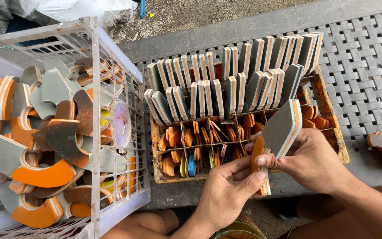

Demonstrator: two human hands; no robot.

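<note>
My right hand grips a grey, orange-and-white layered foam piece just in front of the rusty orange tray of upright foam strips. My left hand pinches its lower end. A white plastic crate of curved foam offcuts stands left of the tray.

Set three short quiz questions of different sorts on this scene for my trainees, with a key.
1. True or false: both hands grip the grey-faced foam piece.
2. Where is the white crate? A) left of the wooden tray B) right of it
3. How do the foam pieces at the tray's far side sit?

Key: 1 true: the left hand and right hand both hold it. 2 A. 3 On edge, in rows.
</note>
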